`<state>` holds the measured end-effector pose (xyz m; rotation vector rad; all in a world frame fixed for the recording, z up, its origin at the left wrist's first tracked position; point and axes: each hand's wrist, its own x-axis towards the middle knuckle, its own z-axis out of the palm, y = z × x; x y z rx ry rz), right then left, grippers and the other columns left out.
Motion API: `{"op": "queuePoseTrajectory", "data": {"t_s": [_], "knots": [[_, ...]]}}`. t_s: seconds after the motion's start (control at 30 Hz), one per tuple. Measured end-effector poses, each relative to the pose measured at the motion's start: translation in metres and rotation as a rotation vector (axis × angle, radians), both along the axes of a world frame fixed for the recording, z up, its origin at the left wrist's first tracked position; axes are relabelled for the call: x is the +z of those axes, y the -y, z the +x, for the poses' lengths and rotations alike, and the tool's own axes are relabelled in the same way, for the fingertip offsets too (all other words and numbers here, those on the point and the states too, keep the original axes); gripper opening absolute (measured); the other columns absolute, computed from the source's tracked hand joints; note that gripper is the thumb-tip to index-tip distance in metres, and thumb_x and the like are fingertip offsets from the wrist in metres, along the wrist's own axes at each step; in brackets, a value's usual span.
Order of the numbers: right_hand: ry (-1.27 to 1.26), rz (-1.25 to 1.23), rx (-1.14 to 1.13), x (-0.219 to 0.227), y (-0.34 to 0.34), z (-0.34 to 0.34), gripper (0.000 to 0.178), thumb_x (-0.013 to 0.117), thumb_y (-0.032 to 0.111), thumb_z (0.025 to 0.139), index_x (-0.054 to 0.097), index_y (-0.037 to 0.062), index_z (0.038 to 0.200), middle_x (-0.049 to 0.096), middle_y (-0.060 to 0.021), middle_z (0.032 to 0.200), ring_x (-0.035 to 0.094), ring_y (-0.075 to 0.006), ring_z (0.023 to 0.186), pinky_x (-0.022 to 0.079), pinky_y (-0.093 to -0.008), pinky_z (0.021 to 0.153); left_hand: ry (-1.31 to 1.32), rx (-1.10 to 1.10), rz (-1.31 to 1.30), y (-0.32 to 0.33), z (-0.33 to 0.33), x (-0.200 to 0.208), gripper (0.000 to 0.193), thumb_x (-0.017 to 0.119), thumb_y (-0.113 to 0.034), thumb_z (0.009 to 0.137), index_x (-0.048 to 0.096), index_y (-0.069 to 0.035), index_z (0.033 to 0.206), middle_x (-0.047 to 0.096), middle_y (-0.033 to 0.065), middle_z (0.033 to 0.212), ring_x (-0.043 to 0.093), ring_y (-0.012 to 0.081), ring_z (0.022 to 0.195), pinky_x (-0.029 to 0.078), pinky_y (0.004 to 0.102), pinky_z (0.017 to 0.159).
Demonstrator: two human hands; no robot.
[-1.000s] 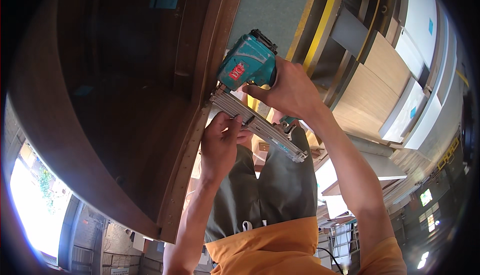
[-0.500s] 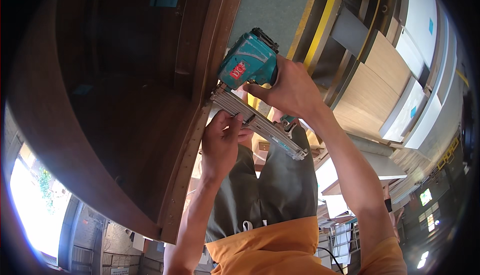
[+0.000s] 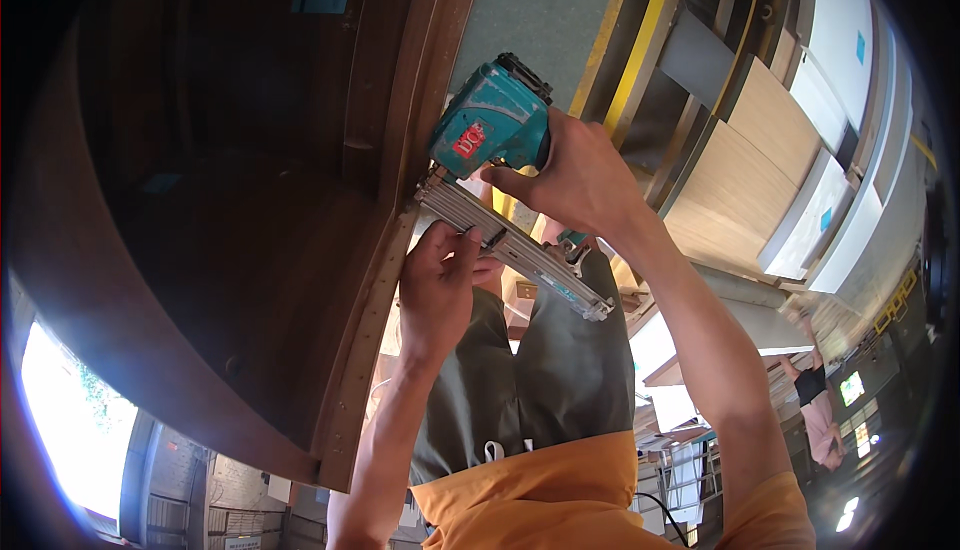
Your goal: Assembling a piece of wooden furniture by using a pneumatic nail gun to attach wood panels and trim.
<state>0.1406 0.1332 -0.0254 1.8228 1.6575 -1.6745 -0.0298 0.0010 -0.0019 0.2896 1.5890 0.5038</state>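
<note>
A teal pneumatic nail gun [image 3: 490, 118] with a long silver magazine [image 3: 535, 262] is between my hands, its nose at the edge of a dark brown wooden cabinet [image 3: 395, 165]. My right hand [image 3: 590, 175] is closed round the gun's handle, with the thumb along its near side. The handle is mostly hidden behind my fingers. My left hand [image 3: 440, 280] pinches the magazine near the nose end, thumb and fingers at its lower edge. Close to that hand runs the cabinet's paler edge strip [image 3: 365, 350], dotted with small holes or nail heads.
On the right stand a yellow frame [image 3: 640, 60], wood-toned panels [image 3: 745, 175] and white panels [image 3: 835, 40]. A person [image 3: 815, 410] is at the far right. A dark hose or cord [image 3: 660, 510] hangs beside my waist.
The nail gun and the cabinet edge sit slightly further left in view. Both hands keep their hold. The person at the far right shows much more fully than before.
</note>
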Motion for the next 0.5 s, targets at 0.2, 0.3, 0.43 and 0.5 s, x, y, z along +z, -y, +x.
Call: {"op": "queuePoseTrajectory", "data": {"t_s": [0.2, 0.3, 0.43, 0.5], "knots": [[-0.016, 0.109, -0.025, -0.006, 0.008, 0.003, 0.058, 0.089, 0.043, 0.078, 0.068, -0.0056, 0.100, 0.071, -0.0208, 0.077, 0.075, -0.0361, 0.076, 0.057, -0.0432, 0.073, 0.011, -0.001, 0.000, 0.001, 0.003, 0.002, 0.022, 0.057, -0.017, 0.111, 0.059, 0.005, 0.114, 0.073, 0.0122, 0.102, 0.078, 0.0230, 0.096, 0.066, 0.0305, 0.083], [-0.015, 0.091, -0.010, -0.003, 0.003, 0.005, 0.058, 0.089, 0.043, 0.078, 0.067, -0.0059, 0.100, 0.071, -0.0208, 0.076, 0.075, -0.0361, 0.075, 0.057, -0.0429, 0.073, 0.014, -0.003, -0.009, -0.002, 0.004, 0.004, 0.022, 0.057, -0.017, 0.111, 0.060, 0.005, 0.113, 0.072, 0.0130, 0.103, 0.078, 0.0233, 0.095, 0.066, 0.0308, 0.083], [-0.022, -0.016, 0.008, 0.004, -0.005, 0.003, 0.057, 0.084, 0.044, 0.079, 0.070, -0.0042, 0.106, 0.076, -0.0256, 0.091, 0.075, -0.0433, 0.094, 0.059, -0.0486, 0.087, 0.012, 0.013, -0.011, -0.002, 0.004, 0.005, 0.023, 0.058, -0.017, 0.111, 0.060, 0.005, 0.113, 0.072, 0.0139, 0.104, 0.078, 0.0236, 0.094, 0.066, 0.0310, 0.081], [-0.018, -0.012, -0.030, -0.001, 0.001, 0.004, 0.058, 0.084, 0.045, 0.079, 0.070, -0.0047, 0.106, 0.075, -0.0257, 0.091, 0.075, -0.0432, 0.093, 0.059, -0.0486, 0.087, 0.016, 0.016, -0.006, -0.003, 0.004, 0.004, 0.023, 0.058, -0.017, 0.111, 0.060, 0.005, 0.113, 0.072, 0.0140, 0.104, 0.078, 0.0237, 0.093, 0.066, 0.0309, 0.080]]}}
